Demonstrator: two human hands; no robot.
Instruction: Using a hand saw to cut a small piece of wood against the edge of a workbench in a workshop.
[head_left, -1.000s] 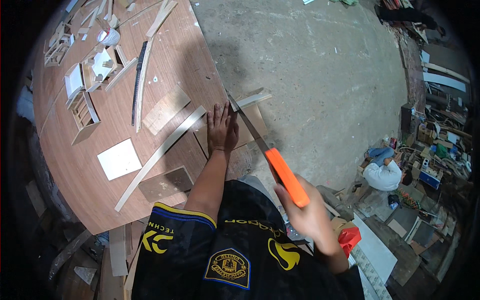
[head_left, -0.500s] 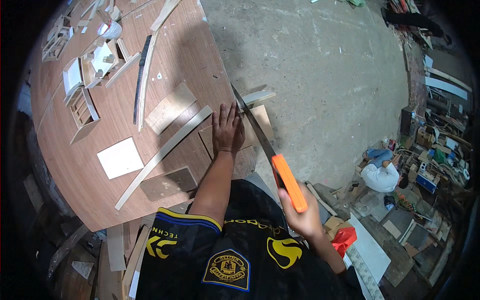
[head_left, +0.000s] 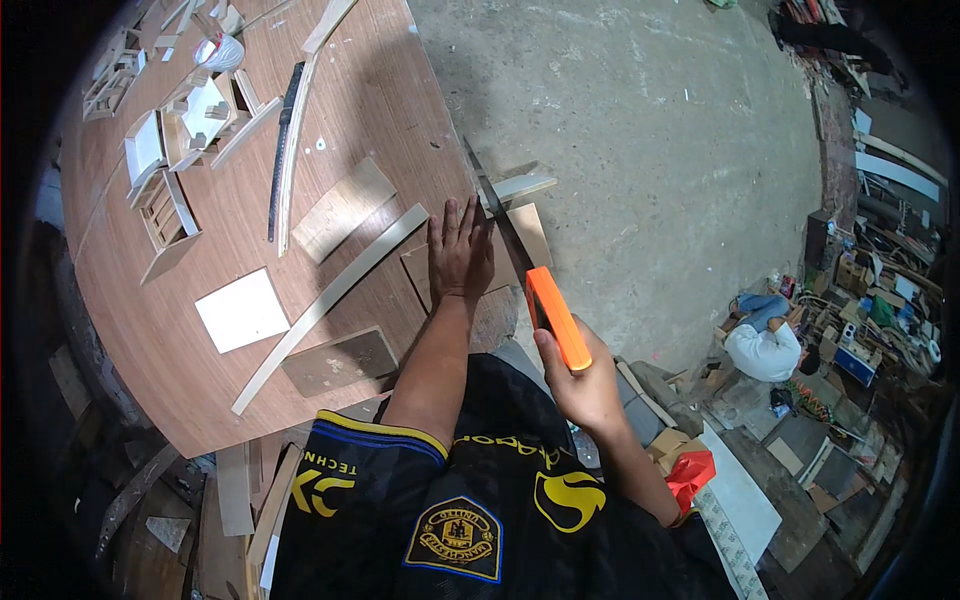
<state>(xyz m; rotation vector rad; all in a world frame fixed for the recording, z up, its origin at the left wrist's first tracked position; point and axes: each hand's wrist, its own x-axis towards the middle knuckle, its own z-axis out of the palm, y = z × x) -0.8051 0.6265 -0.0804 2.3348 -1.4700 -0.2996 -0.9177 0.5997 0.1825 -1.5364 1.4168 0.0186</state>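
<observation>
My right hand point(head_left: 582, 375) is closed around the orange handle point(head_left: 558, 320) of a handsaw. The saw's dark blade point(head_left: 507, 228) lies across a long, thin pale wood strip point(head_left: 335, 300) at the table's right edge, with its tip pointing away from me. My left hand point(head_left: 461, 250) lies flat on the strip just left of the blade, fingers stretched out, hiding part of it. The strip's far end point(head_left: 527, 186) juts past the edge over the floor. Under and beside my left hand is a flat wooden board point(head_left: 530, 232), partly covered.
On the brown table point(head_left: 390, 100) lie wooden pieces, a white panel point(head_left: 242, 310), a dark board point(head_left: 340, 362), a long black tool point(head_left: 287, 150) and small wooden assemblies point(head_left: 165, 215). A person in a white top point(head_left: 762, 352) sits at right on the concrete floor point(head_left: 640, 150), near piled clutter.
My right hand has pushed the saw forward and slightly left, so its handle is closer to the table edge. My left hand stays flat in nearly the same place.
</observation>
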